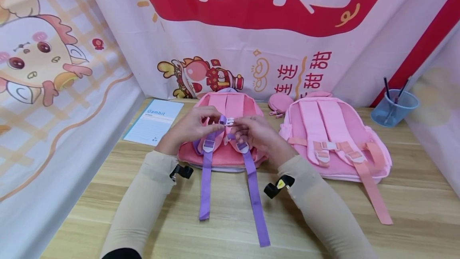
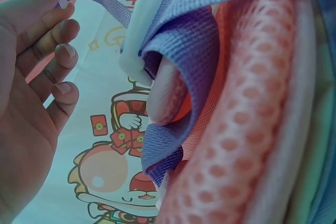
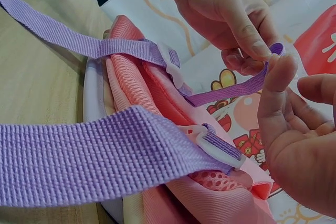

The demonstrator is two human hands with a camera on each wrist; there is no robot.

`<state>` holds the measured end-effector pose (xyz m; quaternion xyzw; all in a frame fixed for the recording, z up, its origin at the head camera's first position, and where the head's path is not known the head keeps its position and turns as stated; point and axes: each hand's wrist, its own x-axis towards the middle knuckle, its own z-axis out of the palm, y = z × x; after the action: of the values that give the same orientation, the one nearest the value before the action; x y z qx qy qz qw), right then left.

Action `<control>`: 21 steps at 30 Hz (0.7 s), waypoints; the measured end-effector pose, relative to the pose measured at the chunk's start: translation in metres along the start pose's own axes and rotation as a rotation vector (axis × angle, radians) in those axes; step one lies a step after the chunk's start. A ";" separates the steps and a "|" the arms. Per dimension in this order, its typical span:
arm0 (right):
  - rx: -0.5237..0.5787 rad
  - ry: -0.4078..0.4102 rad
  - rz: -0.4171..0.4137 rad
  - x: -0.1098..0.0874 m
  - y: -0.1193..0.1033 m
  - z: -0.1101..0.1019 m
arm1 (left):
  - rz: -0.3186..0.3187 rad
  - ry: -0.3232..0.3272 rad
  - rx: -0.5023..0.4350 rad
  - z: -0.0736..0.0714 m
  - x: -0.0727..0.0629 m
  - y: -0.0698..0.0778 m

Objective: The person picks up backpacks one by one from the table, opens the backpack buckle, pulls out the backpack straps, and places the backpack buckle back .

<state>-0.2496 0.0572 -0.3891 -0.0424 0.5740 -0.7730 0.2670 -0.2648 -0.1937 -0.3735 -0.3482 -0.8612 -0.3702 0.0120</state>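
A pink backpack point(image 1: 238, 105) lies with its shoulder straps facing up. Above it my left hand point(image 1: 195, 125) pinches a purple chest strap point(image 3: 231, 92) between thumb and fingers, close to a small white buckle point(image 1: 229, 122) with prongs. From the other side my right hand point(image 1: 256, 131) has its fingertips on that buckle, its other fingers curled. Two long purple webbing tails point(image 1: 205, 187) hang from white strap adjusters point(image 1: 209, 144) toward the table's front. In the right wrist view, the fingertips hide most of the buckle.
Another pink backpack point(image 1: 345, 131) with peach straps lies to the right, a small round pink pouch point(image 1: 280, 102) beside it. A blue cup point(image 1: 394, 109) with pens stands at the back right. On the left lies a notebook point(image 1: 154, 121). Printed curtains point(image 1: 223, 43) bound the wooden table point(image 1: 179, 227).
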 end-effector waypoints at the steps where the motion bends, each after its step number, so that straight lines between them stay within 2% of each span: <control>1: -0.010 0.001 -0.002 0.000 0.000 0.000 | 0.004 -0.001 0.004 0.000 0.000 0.001; 14: -0.122 0.042 0.011 -0.002 -0.005 0.003 | 0.024 -0.045 0.112 -0.002 0.004 0.005; 21: -0.151 0.076 0.023 -0.001 -0.003 0.003 | -0.008 -0.071 0.067 0.000 0.004 0.004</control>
<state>-0.2487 0.0555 -0.3850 -0.0265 0.6407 -0.7256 0.2498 -0.2652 -0.1897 -0.3707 -0.3570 -0.8743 -0.3288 -0.0085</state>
